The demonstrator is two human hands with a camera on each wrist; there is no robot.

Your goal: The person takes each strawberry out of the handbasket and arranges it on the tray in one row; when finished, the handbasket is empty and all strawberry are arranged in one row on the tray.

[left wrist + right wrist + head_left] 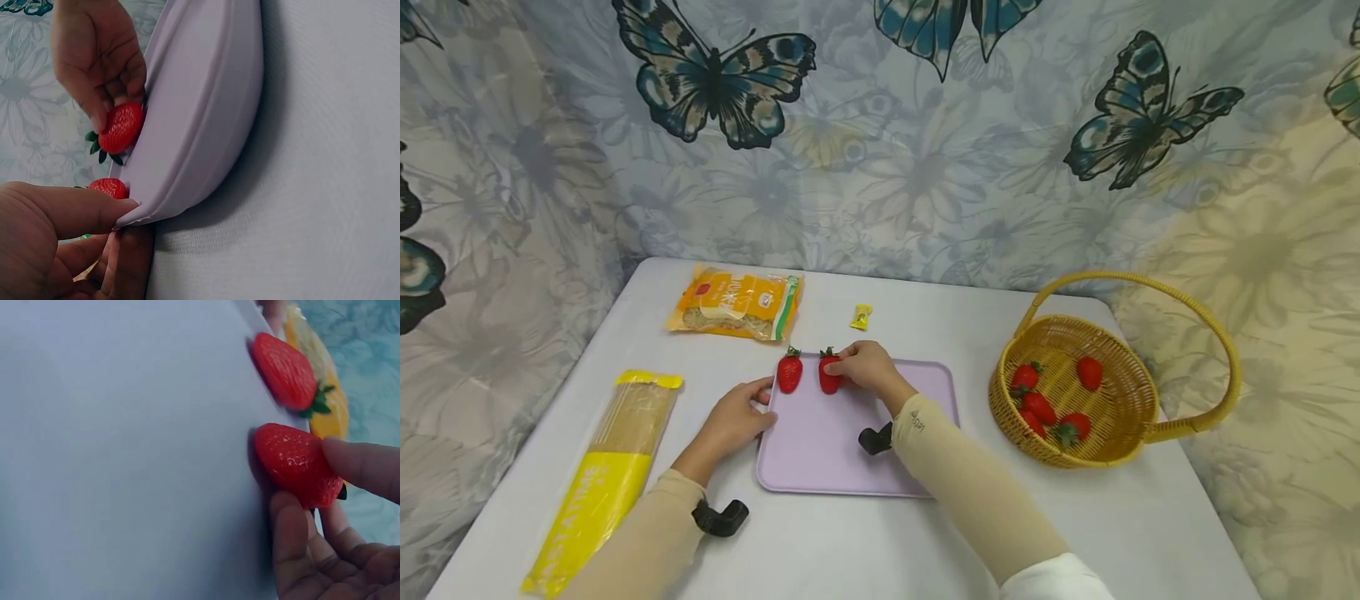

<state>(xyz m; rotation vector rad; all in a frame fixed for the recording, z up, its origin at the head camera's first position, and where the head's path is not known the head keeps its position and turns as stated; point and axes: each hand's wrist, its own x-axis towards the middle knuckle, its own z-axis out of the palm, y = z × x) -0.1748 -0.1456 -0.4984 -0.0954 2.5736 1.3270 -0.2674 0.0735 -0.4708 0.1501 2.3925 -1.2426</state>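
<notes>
My right hand [872, 369] pinches a red strawberry [827, 380] with green leaves, between thumb and fingers, at the back part of a light purple tray [835, 454]. In the right wrist view this strawberry [294, 461] lies against the tray surface. Just left of it, a second strawberry [789, 374] rests in the tray's back left corner, leaves toward the back. My left hand [733, 423] holds the tray's left edge; the left wrist view shows its thumb on the rim and the other fingers curled below.
At the right stands a yellow woven basket [1000, 410] with a tall handle, several strawberries inside. An orange food bag [737, 302] and a small yellow wrapped piece [861, 317] lie behind the tray. A long yellow pasta packet [602, 483] lies at the left of the white table [820, 550].
</notes>
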